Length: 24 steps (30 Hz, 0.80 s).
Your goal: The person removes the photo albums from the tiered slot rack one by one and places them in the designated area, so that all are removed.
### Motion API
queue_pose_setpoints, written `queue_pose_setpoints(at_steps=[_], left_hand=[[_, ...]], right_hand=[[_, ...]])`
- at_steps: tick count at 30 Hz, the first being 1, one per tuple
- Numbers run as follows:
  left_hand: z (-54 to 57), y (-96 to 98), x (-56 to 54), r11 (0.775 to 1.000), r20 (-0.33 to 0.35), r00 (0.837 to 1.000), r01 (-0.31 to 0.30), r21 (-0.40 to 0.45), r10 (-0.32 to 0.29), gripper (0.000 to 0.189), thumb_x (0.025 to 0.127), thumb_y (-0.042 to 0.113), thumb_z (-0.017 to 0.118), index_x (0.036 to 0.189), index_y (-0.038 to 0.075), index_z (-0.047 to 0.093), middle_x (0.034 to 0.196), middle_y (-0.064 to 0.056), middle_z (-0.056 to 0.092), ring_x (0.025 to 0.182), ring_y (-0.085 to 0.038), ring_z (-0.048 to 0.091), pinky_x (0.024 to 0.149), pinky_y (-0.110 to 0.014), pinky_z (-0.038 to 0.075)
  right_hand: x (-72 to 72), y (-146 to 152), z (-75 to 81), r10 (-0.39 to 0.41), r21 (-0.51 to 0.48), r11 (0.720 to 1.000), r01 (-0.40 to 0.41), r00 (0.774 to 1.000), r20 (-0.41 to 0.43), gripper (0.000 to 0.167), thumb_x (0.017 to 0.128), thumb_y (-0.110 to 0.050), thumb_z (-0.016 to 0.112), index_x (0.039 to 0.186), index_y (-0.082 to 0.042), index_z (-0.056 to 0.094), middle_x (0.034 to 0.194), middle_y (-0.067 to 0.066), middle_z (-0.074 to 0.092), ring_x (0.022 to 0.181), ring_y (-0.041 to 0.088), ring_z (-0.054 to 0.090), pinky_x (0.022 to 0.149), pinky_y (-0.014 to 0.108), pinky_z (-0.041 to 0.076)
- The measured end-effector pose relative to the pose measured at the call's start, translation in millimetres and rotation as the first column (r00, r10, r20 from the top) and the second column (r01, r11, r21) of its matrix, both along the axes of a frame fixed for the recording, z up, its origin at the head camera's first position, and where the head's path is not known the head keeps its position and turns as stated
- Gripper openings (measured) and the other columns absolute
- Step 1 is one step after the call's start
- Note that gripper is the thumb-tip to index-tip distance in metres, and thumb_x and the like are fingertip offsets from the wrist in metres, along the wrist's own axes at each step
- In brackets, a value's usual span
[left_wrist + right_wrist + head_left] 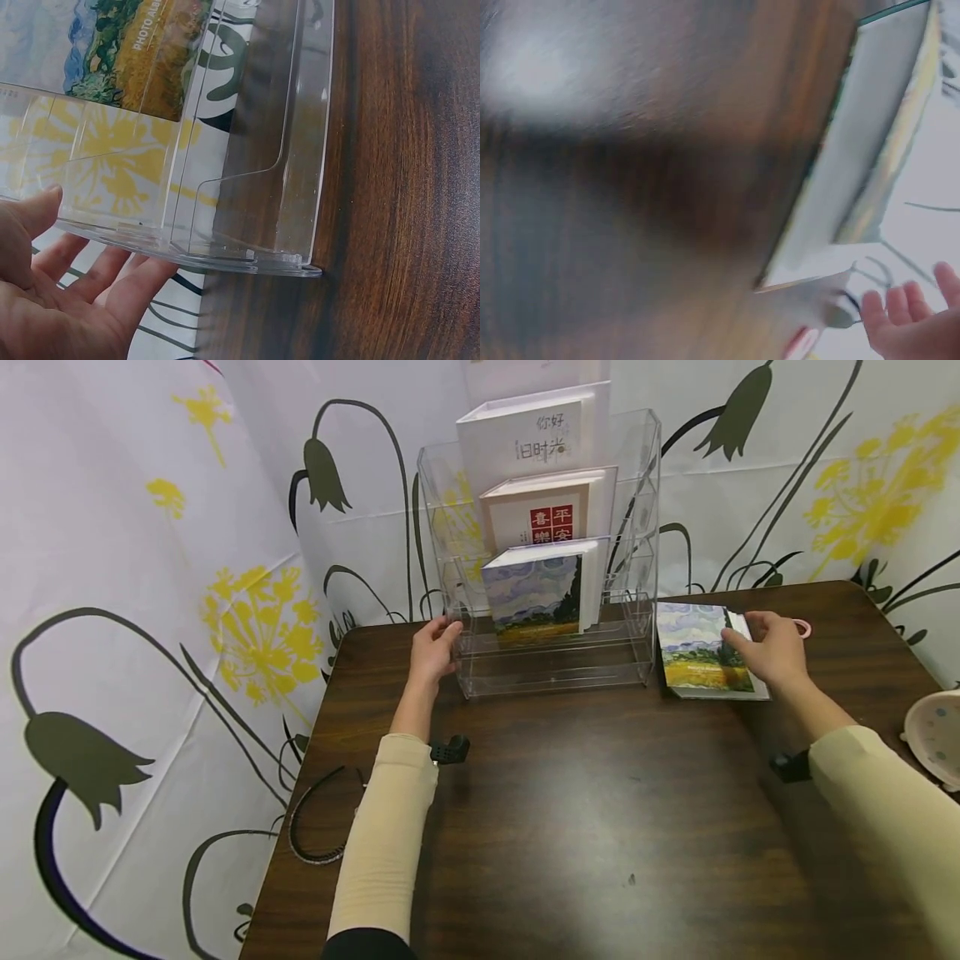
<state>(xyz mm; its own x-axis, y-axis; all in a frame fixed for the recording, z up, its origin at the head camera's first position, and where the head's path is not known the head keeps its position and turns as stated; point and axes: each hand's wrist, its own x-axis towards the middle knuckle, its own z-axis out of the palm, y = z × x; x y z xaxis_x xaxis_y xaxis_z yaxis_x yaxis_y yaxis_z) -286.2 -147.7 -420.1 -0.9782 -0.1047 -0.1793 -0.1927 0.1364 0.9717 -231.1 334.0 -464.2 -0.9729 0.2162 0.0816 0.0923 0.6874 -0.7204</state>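
Left hand (433, 652) pinches the clear acrylic rack (555, 680) by one side; its tiers hold a white book (517, 447), a red-stamped book (512, 520), a landscape photo album (531, 595). Right hand (776, 652), fingers loose, hugs a matching album (699, 652) on the table (570, 827) just beside; thumb contact, can't tell.

A wooden table (570, 827) carries a clear rack (555, 681); right of the rack lie a book (697, 647), a pink loop (808, 628) and a pale round object (933, 739); to its front left, a dark band (318, 860).
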Motion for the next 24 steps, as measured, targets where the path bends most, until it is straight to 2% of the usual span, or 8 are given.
queue_pose_setpoints(at_steps=[3,5,8,11,14,16,17,24], left_hand=[[0.8,1.1,-0.5,1.0,-0.001,1.0,0.002,0.005,-0.002,0.044,0.099,0.029,0.061,0.138,0.009,0.055,0.13,-0.012,0.054,0.117,-0.026,0.051,0.09,-0.052,0.052],[0.8,1.2,-0.7,1.0,0.002,1.0,0.001,0.005,-0.001,0.044,0.099,0.029,0.061,0.138,0.009,0.055,0.131,-0.013,0.054,0.117,-0.025,0.051,0.09,-0.052,0.052],[0.7,0.5,-0.7,1.0,0.002,1.0,-0.001,0.0,0.001,0.045,0.099,0.029,0.061,0.138,0.009,0.054,0.131,-0.012,0.054,0.119,-0.025,0.05,0.09,-0.05,0.052],[-0.3,-1.0,-0.5,1.0,0.0,1.0,-0.008,-0.002,0.008,0.045,0.099,0.029,0.061,0.138,0.009,0.054,0.13,-0.012,0.054,0.118,-0.024,0.05,0.089,-0.05,0.052],[-1.3,-2.0,-0.4,1.0,0.0,1.0,-0.011,-0.003,0.011,0.044,0.099,0.029,0.061,0.138,0.009,0.055,0.128,-0.012,0.054,0.116,-0.024,0.051,0.089,-0.05,0.053],[-1.7,-2.3,-0.7,1.0,0.0,1.0,-0.013,-0.002,0.013,0.045,0.099,0.029,0.061,0.138,0.009,0.055,0.127,-0.012,0.055,0.115,-0.024,0.051,0.089,-0.05,0.052],[-1.7,-2.1,-0.9,1.0,-0.001,1.0,-0.013,-0.001,0.013,0.045,0.099,0.029,0.061,0.139,0.01,0.054,0.127,-0.012,0.054,0.115,-0.024,0.051,0.09,-0.051,0.052],[-2.6,0.7,-2.8,1.0,-0.01,1.0,-0.013,0.014,0.013,0.046,0.099,0.028,0.061,0.14,0.009,0.053,0.129,-0.013,0.054,0.117,-0.027,0.051,0.091,-0.053,0.051]], right_hand=[[-0.4,-10,10.1,-0.082,-0.031,0.996,0.078,0.986,-0.143,0.058,0.098,-0.035,0.058,0.138,0.006,0.048,0.134,0.03,0.046,0.124,0.045,0.042,0.105,0.057,0.03],[-1.4,-20,17.4,-0.138,-0.078,0.99,0.121,0.95,-0.279,0.049,0.097,-0.029,0.061,0.134,0.002,0.054,0.128,0.021,0.051,0.12,0.035,0.047,0.103,0.043,0.036],[-3.2,-40,30.9,-0.185,-0.165,0.979,0.117,0.85,-0.494,0.035,0.095,-0.018,0.064,0.124,0.002,0.06,0.115,0.004,0.055,0.11,0.02,0.052,0.088,0.025,0.045],[-3.5,-66,46.0,-0.175,-0.231,0.973,0.027,0.74,-0.65,0.027,0.092,-0.006,0.065,0.116,0.006,0.062,0.106,-0.004,0.054,0.102,0.014,0.053,0.082,0.018,0.045],[-3.4,-91,58.1,-0.112,-0.224,0.971,-0.079,0.681,-0.724,0.025,0.089,0.002,0.065,0.113,0.01,0.062,0.105,0.006,0.057,0.101,0.018,0.054,0.082,0.021,0.047],[-5.0,-105,62.2,-0.047,-0.192,0.971,-0.14,0.677,-0.735,0.028,0.088,0.003,0.067,0.114,0.01,0.061,0.108,0.015,0.058,0.103,0.021,0.055,0.083,0.026,0.049],[-6.0,-112,64.1,-0.014,-0.178,0.97,-0.167,0.688,-0.725,0.031,0.088,0.003,0.068,0.117,0.009,0.06,0.109,0.018,0.057,0.104,0.023,0.055,0.084,0.028,0.05],[-20.0,-151,69.1,0.165,-0.086,0.964,-0.253,0.818,-0.551,0.06,0.088,-0.014,0.076,0.139,-0.001,0.047,0.128,0.018,0.05,0.119,0.027,0.051,0.092,0.044,0.051]])
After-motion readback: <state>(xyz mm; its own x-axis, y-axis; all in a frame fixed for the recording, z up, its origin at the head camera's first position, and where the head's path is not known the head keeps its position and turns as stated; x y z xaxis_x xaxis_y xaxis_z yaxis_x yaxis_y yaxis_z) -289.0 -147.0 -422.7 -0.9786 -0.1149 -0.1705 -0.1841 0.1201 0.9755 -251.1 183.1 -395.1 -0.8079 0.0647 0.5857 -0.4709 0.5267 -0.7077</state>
